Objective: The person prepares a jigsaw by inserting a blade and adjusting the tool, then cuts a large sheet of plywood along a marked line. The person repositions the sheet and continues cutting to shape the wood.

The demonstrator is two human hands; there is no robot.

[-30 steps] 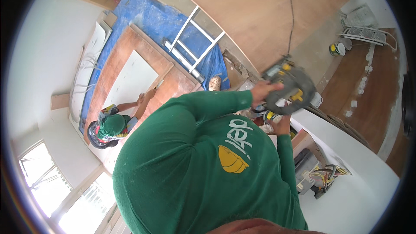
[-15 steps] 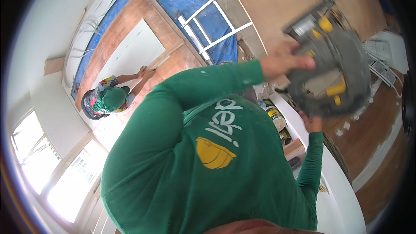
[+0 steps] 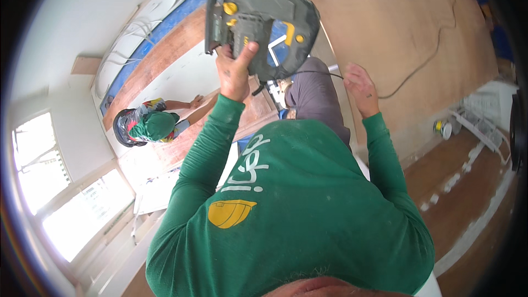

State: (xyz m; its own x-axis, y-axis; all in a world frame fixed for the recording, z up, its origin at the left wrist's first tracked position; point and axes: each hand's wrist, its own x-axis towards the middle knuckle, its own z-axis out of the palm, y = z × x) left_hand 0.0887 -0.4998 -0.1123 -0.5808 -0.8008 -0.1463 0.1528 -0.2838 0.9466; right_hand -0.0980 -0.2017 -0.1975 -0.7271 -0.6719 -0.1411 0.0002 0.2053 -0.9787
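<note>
While left fingers (image 3: 249, 51) grip the jigsaw (image 3: 264, 11), whether right fingers (image 3: 357, 71) hold the part-hidden cord (image 3: 438, 48) is unclear.

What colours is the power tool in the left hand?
The power tool is mostly dark grey, partly yellow; best view: head.

Bright daylight, strong glare

Glare bleaches the windows (image 3: 88, 214) at lower left — soft daylight spreads fairly evenly elsewhere, leaving weak shadows. Black rings the fisheye circle, a rainbow fringe streaks its lower-left rim, and straight edges bow. The saw (image 3: 256, 8) looks fairly sharp — the outer rim blurs.
</note>
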